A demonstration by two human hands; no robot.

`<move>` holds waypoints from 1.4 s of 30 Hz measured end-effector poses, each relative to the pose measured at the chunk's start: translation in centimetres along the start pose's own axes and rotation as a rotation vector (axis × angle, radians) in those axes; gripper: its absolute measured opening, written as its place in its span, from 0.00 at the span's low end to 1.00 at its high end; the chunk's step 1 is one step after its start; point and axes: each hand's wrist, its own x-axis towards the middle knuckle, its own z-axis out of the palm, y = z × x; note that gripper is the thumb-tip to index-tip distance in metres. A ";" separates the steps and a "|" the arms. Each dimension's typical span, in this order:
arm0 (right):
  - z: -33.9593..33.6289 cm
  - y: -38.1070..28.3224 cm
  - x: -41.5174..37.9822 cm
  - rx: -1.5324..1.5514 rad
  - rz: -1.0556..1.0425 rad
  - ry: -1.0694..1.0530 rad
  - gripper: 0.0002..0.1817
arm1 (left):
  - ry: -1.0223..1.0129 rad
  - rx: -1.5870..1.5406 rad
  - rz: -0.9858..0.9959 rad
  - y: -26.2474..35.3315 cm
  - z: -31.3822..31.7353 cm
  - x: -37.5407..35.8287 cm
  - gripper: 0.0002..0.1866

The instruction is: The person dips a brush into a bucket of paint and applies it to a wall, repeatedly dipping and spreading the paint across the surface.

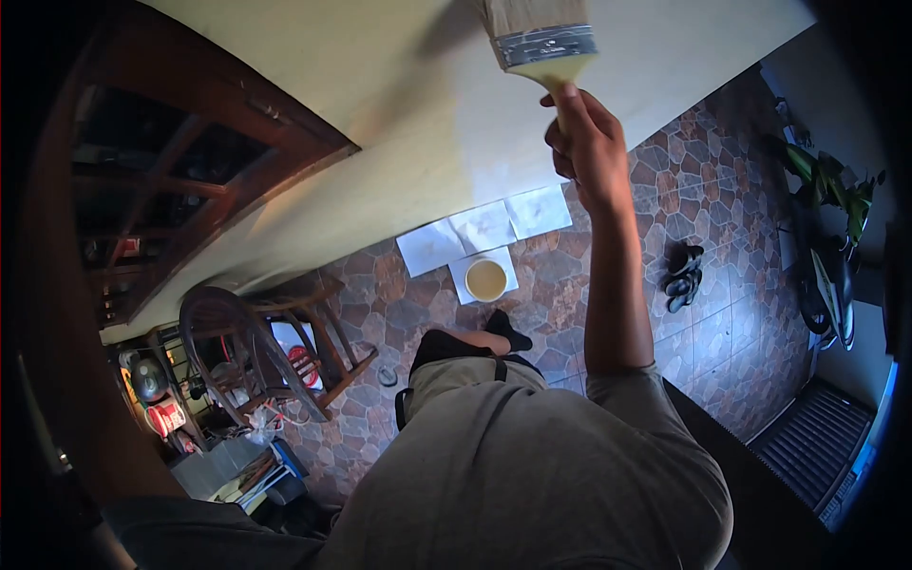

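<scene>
My right hand is raised at the top of the head view, closed around the pale yellow handle of a wide flat paintbrush. The brush has a metal band and light bristles, cut off by the frame's upper edge, and it overlaps the cream wall. A paler patch shows on the wall below the brush. On the floor stands a round tub of cream-coloured paint, set on a white sheet. My left arm runs up the dark left edge; its hand is out of sight.
White paper sheets lie along the wall's foot on the stone-patterned floor. At left are a brown wooden window frame and a wooden chair. Black sandals, a plant and a parked motorbike are at right.
</scene>
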 end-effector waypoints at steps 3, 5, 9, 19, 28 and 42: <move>-1.0 7.9 4.6 0.021 0.074 -0.028 0.25 | -0.060 -0.062 -0.014 1.3 -0.6 -0.8 0.33; -1.1 10.8 5.6 0.033 0.085 -0.034 0.25 | -0.074 -0.085 -0.029 1.4 -0.6 -0.2 0.33; -1.4 17.0 5.5 0.085 0.138 -0.005 0.26 | -0.109 -0.141 -0.049 1.6 -1.3 1.2 0.34; -5.7 28.1 3.6 -0.154 0.514 0.072 0.32 | -0.127 -0.261 -0.186 -0.5 -4.9 7.5 0.34; -2.6 13.5 4.2 0.002 0.509 -0.010 0.26 | -0.023 -0.494 -0.058 -3.5 -1.3 7.8 0.40; 0.8 -0.4 1.5 -0.100 0.081 -0.067 0.32 | -0.142 -0.438 0.118 -3.2 -5.0 7.2 0.44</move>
